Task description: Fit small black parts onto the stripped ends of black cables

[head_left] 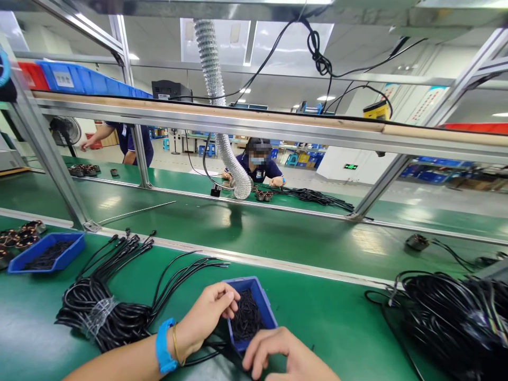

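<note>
My left hand [209, 309], wearing a blue wristband and a yellow bangle, is over the left edge of a small blue tray [266, 304]. Its thumb and fingers are pinched together; what they hold, if anything, is too small to make out. Inside the tray lie many short black tube pieces [248, 317]. My right hand [289, 353] is at the tray's near edge with its fingers curled, and its grip is partly hidden. Dark cable shows below and between the hands. To the left lies a coiled bundle of black cables [101, 312] wrapped in clear film.
A second blue tray [77, 246] and copper-wound motor parts [24, 235] are at left. A large heap of black cables [452, 323] is at right. Metal frame posts [59, 159] and a flexible duct [228, 148] stand beyond. Two people work across the bench.
</note>
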A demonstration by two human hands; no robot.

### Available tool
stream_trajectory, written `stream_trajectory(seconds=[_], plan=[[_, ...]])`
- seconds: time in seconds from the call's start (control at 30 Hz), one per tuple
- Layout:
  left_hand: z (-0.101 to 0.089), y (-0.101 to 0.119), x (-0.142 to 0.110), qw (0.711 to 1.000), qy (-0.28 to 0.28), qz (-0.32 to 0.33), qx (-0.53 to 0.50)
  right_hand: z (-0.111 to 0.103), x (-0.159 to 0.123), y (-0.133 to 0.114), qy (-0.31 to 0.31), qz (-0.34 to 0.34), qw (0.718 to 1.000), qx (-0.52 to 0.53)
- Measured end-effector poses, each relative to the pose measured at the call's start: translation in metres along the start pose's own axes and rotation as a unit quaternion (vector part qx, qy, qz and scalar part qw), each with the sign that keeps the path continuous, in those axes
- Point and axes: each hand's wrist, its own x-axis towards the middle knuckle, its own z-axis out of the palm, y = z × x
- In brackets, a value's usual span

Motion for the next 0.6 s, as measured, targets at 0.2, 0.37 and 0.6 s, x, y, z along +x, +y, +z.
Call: stream_trajectory(seconds=[0.2, 0.37, 0.6], plan=[[0.0, 0.0, -0.001, 0.999, 0.008, -0.023, -0.025, 0.003, 0.018, 0.031, 0.24, 0.097, 0.899, -0.354], [0.002, -0.002, -0.003, 1.0, -0.007, -0.018, -0.008, 0.016, 0.041, 0.048, 0.147, 0.064, 0.838, -0.522], [0.001, 0.0, -0.003, 0.999, -0.024, -0.02, 0.014, 0.021, 0.041, 0.059, 0.182, 0.022, 0.816, -0.549]])
